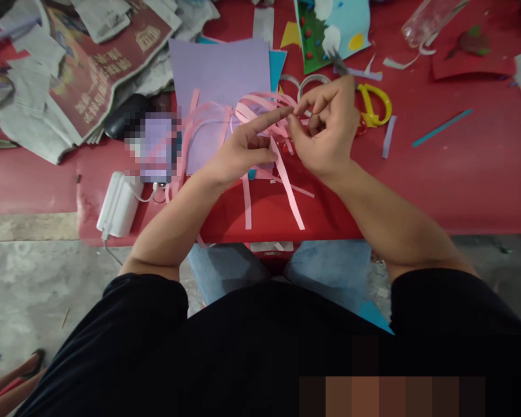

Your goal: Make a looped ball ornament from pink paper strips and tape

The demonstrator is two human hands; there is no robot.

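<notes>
Pink paper strips (289, 190) are draped across the purple sheet (221, 69) and near tabletop (460, 191). Left hand (244, 146): index finger extended. Right hand (332, 127): thumb and index finger nearly pressed together; whether paper is pinched cannot be told. Loose ends should be kept untwisted.

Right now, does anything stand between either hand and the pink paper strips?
Nothing visible does. The left hand is right among the pink paper strips, and the right hand is beside them; whether either pinches one is hard to tell. The scissors lie on the right hand's outer side, not in between.
</notes>
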